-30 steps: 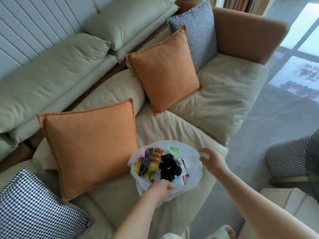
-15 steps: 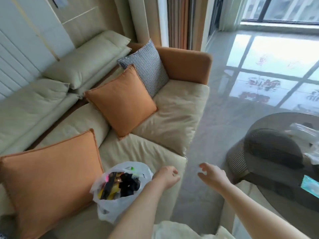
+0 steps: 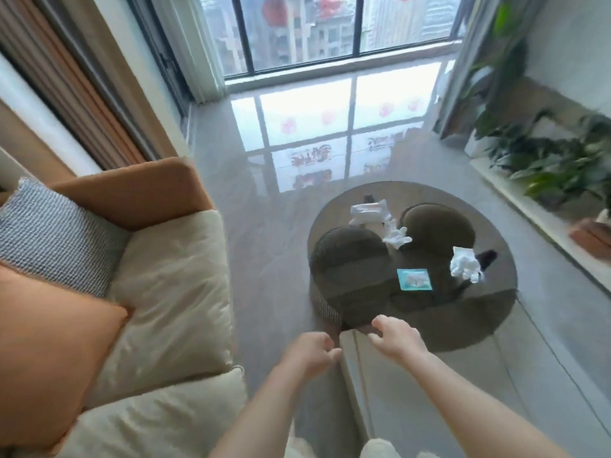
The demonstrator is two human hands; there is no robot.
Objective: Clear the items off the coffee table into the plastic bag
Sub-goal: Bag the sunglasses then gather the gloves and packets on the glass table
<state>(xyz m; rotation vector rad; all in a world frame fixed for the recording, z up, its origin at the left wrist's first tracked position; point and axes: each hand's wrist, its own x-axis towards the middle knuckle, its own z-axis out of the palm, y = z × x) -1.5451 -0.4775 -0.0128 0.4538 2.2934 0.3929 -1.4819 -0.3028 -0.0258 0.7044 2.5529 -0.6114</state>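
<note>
I've turned from the bag on the sofa to the coffee table (image 3: 489, 328); my left hand (image 3: 309, 353) and right hand (image 3: 395, 338), loosely curled, hold nothing. A teal packet (image 3: 414, 279) waits at twelve o'clock.

We see the round coffee table's surface (image 3: 496, 325) ahead and right of us, with the sofa (image 3: 172, 276) on our left. On the surface a flat packet (image 3: 414, 279) lies near the middle, a crumpled tissue (image 3: 464, 268) to its right, and another tissue (image 3: 396, 238) and a wrapper (image 3: 368, 211) behind it. Potted plants (image 3: 545, 160) stand far right; the window (image 3: 314, 28) is behind the table.
</note>
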